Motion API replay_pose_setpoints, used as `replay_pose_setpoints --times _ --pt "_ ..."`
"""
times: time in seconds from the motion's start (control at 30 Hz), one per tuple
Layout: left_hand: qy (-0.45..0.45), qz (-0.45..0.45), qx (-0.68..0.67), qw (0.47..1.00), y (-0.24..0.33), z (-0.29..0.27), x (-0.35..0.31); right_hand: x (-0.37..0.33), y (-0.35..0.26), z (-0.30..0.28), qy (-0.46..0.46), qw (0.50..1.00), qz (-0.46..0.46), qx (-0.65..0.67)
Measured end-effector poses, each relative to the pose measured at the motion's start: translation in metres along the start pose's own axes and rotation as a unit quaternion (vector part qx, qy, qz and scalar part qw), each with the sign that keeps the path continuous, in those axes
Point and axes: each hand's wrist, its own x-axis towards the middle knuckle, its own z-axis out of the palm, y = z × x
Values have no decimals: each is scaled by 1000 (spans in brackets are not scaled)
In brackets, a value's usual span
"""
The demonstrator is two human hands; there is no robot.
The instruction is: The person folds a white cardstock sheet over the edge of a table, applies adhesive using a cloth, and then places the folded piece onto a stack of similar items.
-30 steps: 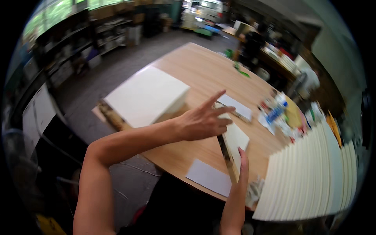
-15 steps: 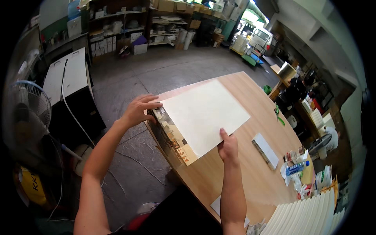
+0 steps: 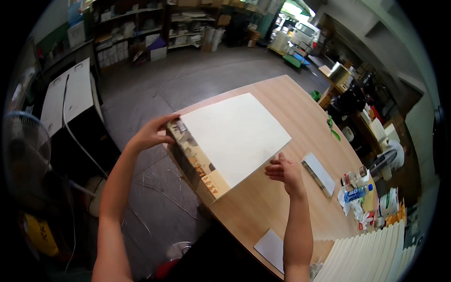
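Note:
A large white board (image 3: 237,136) lies flat on the wooden table (image 3: 263,211), close to its left edge. Along the board's left side shows a printed sheet (image 3: 197,164), cream and grey with orange marks, its outer part overhanging the table edge. My left hand (image 3: 152,131) is closed at the far left corner, fingers over the top and thumb lower, gripping the printed sheet; whether the board is also pinched is hidden. Just off the board's near right edge, my right hand (image 3: 285,174) hovers with its fingers slightly bent and apart, holding nothing.
To the right lie a narrow white slab (image 3: 319,174), green-handled scissors (image 3: 332,128) and a blue-labelled bottle (image 3: 358,192) among small items. A white piece (image 3: 271,249) sits by the near edge, ribbed white panels (image 3: 366,254) at near right. A fan (image 3: 28,141) stands left.
My right hand has let go of the board's near right edge and moved right, its fingers parting. My left hand stays at the far left corner. The view has shifted slightly.

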Motion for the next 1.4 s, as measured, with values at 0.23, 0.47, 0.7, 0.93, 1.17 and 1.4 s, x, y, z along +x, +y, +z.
replay_pose_setpoints --times 0.23,0.47,0.7,0.93,1.17,1.4 --pt "252 -36 -289 923 -15 53 34 103 41 -79 231 931 -227 170" --pt "330 -90 -334 878 -24 63 45 164 25 -4 224 913 -239 244" --pt "344 -76 -365 861 -25 59 37 162 25 -1 187 894 -213 346" --pt "360 -54 -377 852 -46 59 25 186 36 13 250 906 -219 262" --pt "345 -41 -394 851 -54 51 40 184 31 -5 216 917 -226 248" --pt "567 140 84 807 32 70 -52 -54 98 -124 215 955 -178 -103"
